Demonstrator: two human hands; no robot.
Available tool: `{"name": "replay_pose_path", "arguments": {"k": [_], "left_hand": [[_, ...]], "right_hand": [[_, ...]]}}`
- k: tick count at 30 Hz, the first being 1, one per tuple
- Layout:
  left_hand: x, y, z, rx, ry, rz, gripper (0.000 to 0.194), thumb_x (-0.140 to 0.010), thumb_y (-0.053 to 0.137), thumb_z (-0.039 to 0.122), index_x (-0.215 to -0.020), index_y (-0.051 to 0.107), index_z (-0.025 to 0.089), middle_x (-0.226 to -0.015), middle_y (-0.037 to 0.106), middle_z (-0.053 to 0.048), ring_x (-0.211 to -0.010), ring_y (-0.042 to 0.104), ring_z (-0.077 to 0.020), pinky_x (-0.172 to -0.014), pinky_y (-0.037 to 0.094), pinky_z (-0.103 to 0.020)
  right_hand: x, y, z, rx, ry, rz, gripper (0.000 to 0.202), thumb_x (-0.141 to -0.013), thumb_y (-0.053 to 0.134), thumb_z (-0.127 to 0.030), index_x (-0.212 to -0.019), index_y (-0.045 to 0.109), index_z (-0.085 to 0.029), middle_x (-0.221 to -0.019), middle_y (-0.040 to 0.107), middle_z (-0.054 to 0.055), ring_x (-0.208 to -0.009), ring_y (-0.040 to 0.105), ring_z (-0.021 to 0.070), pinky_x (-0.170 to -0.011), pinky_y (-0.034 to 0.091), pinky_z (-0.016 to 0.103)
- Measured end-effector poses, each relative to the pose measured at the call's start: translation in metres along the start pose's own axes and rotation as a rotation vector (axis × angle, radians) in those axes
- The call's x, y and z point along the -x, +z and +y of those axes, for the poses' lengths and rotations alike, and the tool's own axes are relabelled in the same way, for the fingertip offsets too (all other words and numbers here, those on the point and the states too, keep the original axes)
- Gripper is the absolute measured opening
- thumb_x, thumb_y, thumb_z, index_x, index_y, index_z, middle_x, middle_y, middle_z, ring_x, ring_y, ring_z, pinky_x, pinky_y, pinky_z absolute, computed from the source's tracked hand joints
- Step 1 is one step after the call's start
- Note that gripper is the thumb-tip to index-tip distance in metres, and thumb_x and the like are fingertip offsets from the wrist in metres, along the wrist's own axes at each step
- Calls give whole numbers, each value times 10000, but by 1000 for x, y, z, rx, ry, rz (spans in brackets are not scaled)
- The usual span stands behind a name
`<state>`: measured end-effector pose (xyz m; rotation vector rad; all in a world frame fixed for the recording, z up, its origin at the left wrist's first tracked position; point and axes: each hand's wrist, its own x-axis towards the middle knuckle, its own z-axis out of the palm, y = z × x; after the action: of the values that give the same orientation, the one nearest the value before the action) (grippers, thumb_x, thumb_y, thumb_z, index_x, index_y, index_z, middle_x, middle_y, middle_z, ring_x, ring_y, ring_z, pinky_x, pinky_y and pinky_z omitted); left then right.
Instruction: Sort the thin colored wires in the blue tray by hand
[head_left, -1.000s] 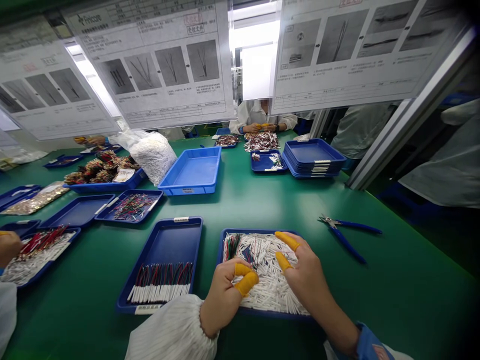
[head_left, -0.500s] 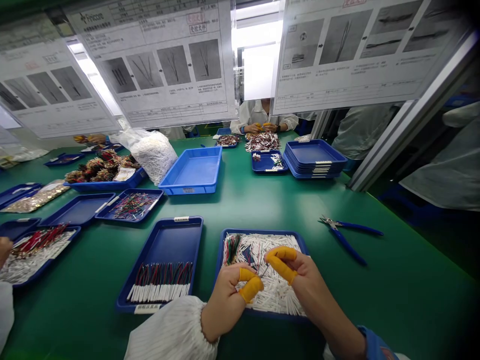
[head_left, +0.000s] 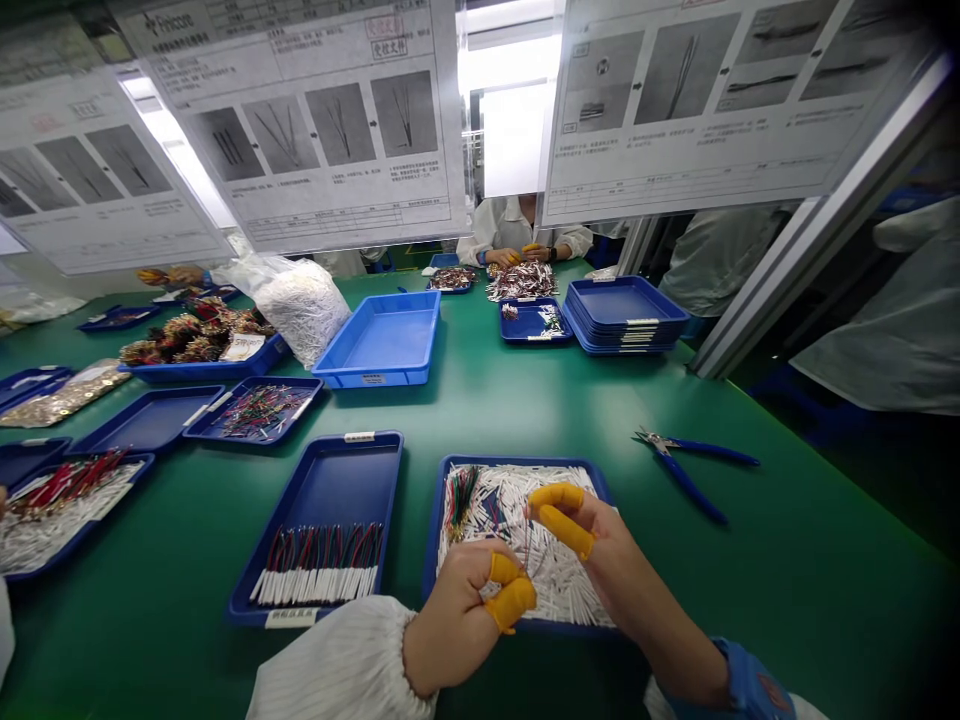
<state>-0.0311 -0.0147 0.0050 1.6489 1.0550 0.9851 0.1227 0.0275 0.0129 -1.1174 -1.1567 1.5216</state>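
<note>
My left hand [head_left: 471,608], with yellow finger cots on thumb and forefinger, is pinched shut on thin wires [head_left: 527,535]. They rise from its fingertips to my right hand [head_left: 596,535], whose yellow-covered thumb and forefinger close on their upper ends. Both hands are over a blue tray [head_left: 442,500] filled with loose white sleeves [head_left: 574,580]. A bundle of red, green and black wires [head_left: 461,490] lies in that tray's far left corner. To the left, another blue tray [head_left: 352,475] holds a row of dark and red wires with white sleeves [head_left: 319,580].
Blue-handled cutters [head_left: 686,460] lie open on the green table at right. Behind stand an empty light-blue bin [head_left: 382,335], a bag of white pieces [head_left: 300,310] and stacked trays [head_left: 626,305]. A co-worker [head_left: 517,235] sits opposite. Printed sheets [head_left: 315,200] hang above.
My left hand has turned slightly and dropped a little below the right one. The wires now run more upright between my hands. The view has shifted slightly.
</note>
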Motion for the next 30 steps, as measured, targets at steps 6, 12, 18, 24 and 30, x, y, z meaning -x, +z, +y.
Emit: {"name": "replay_pose_path", "arguments": {"k": [6,12,18,24,30], "left_hand": [[-1,1,2,-35,0,-14,246,-775,543,241,-568,608,125,-617,552,-41,-571,506,-131,-540,407,-223],[-1,1,3,-3,-26,0,233,-774,547,250,-596,621,119,-620,558,-42,-584,510,-137,-567,412,-233],[0,2,3,16,-32,-21,268,-772,543,287,-582,627,117,-597,559,-49,-564,505,-140,-549,409,-238],[-1,3,-2,54,-75,-82,326,-766,544,328,-507,602,137,-531,491,-9,-508,460,-111,-502,372,-216],[-2,1,-4,139,-153,-41,274,-755,539,252,-517,584,123,-533,486,-3,-513,454,-108,-519,366,-217]], "right_hand": [[1,1,6,57,-159,57,124,-643,676,-308,-644,622,-197,-704,624,21,-722,559,196,-708,439,326],[1,0,11,25,-168,110,84,-617,684,-244,-673,639,-199,-728,639,28,-742,561,209,-730,429,342],[2,3,1,-93,24,-32,155,-641,686,-315,-712,618,-195,-700,617,6,-732,562,180,-712,438,309],[2,3,4,62,-155,-16,108,-630,682,-280,-646,627,-189,-674,614,14,-689,551,180,-681,442,316],[-7,-14,2,185,-150,76,135,-662,638,-280,-740,609,-174,-742,638,49,-751,588,217,-706,464,356]]}}
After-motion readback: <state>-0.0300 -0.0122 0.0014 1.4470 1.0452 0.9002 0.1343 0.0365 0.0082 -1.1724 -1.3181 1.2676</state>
